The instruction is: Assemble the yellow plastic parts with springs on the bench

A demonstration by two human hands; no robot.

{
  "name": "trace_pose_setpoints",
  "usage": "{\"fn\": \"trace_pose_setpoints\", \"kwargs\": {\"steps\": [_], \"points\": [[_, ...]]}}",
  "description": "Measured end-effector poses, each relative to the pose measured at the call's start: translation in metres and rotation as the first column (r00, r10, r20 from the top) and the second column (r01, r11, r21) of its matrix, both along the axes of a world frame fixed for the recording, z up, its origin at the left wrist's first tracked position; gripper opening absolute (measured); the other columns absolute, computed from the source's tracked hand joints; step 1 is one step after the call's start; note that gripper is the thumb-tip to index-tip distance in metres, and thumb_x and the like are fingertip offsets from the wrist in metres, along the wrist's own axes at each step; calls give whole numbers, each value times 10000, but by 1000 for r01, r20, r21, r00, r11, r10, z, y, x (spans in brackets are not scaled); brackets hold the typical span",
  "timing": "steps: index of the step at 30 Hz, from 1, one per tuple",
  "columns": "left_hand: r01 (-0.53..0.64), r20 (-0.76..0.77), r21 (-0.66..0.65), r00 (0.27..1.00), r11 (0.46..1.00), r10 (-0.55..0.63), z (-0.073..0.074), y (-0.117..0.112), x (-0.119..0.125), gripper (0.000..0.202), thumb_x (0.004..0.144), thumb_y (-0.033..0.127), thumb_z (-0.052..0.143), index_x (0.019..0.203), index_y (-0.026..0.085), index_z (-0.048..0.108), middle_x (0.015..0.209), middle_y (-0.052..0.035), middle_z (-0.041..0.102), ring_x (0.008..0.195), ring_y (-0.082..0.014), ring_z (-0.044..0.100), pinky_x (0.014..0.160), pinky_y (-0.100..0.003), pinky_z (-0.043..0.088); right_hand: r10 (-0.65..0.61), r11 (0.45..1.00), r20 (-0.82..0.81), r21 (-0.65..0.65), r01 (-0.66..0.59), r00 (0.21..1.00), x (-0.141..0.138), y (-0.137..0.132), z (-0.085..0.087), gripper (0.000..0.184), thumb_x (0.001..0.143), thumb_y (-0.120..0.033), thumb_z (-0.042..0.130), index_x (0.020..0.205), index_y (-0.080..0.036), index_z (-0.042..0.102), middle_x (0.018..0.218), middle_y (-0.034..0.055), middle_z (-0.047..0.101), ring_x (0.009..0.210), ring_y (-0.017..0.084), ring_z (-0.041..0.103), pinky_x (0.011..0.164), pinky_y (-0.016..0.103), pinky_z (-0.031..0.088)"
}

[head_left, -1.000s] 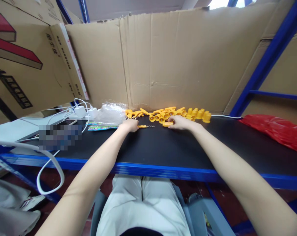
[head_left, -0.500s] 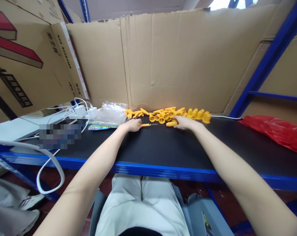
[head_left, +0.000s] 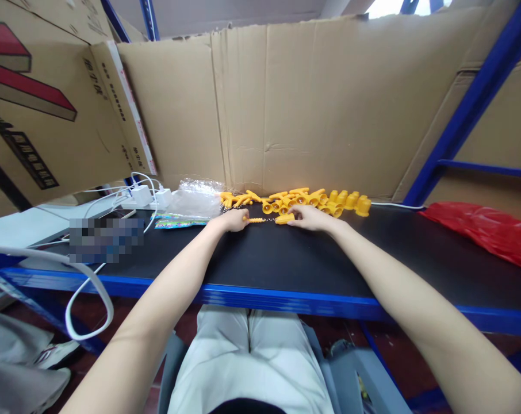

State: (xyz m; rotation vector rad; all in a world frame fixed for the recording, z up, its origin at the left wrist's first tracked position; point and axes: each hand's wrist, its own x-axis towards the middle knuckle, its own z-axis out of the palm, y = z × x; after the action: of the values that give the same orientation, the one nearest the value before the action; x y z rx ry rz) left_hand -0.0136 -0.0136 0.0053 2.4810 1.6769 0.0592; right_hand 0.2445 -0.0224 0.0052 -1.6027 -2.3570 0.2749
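Observation:
My left hand (head_left: 231, 220) rests on the black shelf top, fingers pinched on a thin yellow rod with a spring round it (head_left: 256, 219). My right hand (head_left: 306, 217) pinches a small yellow plastic piece (head_left: 284, 219) and holds it against the rod's right end. Behind both hands lies a heap of yellow plastic parts (head_left: 295, 200), with a row of yellow caps (head_left: 349, 201) at its right.
A clear plastic bag (head_left: 195, 198) and a colourful packet (head_left: 178, 221) lie left of my hands. White chargers and cables (head_left: 144, 196) sit further left. A red plastic bag (head_left: 485, 230) lies at the right. Cardboard (head_left: 312, 103) walls the back; a blue edge (head_left: 264, 299) fronts the shelf.
My right hand picked a yellow piece from the pile's edge and carried it left to the rod's end. My left hand stayed on the rod.

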Motion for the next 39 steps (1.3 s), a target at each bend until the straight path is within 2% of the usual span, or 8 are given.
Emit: {"fn": "trace_pose_setpoints", "kwargs": {"steps": [6,10,13,20,26,32,35,39], "points": [[11,28,23,1000,1000,-12,-3,4,-2,256,874,295,429,1055,185,571,924,-68,686,803,-191,624,708,-268,448,47,998,-83,36,-44,995,-1,9,-11,360,808,-325,628,1108,-129,591,916,75,654,776,171,593,711,275,453],[-8,31,7,999,1000,7,-2,3,-1,252,869,285,435,1057,193,574,884,-58,690,759,-181,626,687,-260,449,-8,1000,-95,-5,7,995,4,11,-9,309,778,-285,661,1048,-141,613,912,78,655,778,177,596,719,286,463],[-22,21,7,1000,1000,22,-1,0,1,269,865,281,440,1084,192,569,901,-60,693,797,-184,630,704,-261,453,-43,998,-121,-41,38,992,9,12,-8,299,772,-271,668,1036,-142,612,932,81,655,791,179,600,735,294,473],[-11,34,13,999,1000,11,-1,0,1,290,857,272,442,1105,179,560,909,-71,689,822,-195,628,768,-286,449,32,995,-289,-81,-58,957,9,21,-19,372,735,-303,705,1053,-139,607,948,83,654,787,166,605,768,316,491],[93,126,153,986,984,-113,-10,5,2,264,800,297,528,1042,192,552,914,-59,672,861,-213,621,771,-297,447,115,978,-510,-92,-187,852,-5,21,-27,366,744,-347,695,1021,-141,575,831,57,649,649,136,606,661,296,516],[107,242,240,956,965,-166,-15,10,1,217,736,280,563,936,197,556,899,-51,651,835,-204,615,708,-286,446,49,986,-555,-104,-127,830,-6,21,-24,343,829,-472,581,943,-148,580,723,34,639,505,98,550,555,262,494],[103,243,253,956,962,-166,-15,11,0,219,713,287,580,914,200,567,895,-52,649,840,-212,610,684,-285,442,30,971,-560,-179,-156,828,-2,20,-22,354,845,-458,567,1012,-146,558,770,48,661,533,101,577,566,257,495],[88,230,245,962,966,-146,-14,11,0,223,704,300,587,904,202,586,878,-54,650,836,-214,607,664,-285,438,47,942,-568,-247,-225,822,2,16,-19,445,763,-354,695,1117,-158,510,836,46,680,634,114,626,633,257,496]]}}
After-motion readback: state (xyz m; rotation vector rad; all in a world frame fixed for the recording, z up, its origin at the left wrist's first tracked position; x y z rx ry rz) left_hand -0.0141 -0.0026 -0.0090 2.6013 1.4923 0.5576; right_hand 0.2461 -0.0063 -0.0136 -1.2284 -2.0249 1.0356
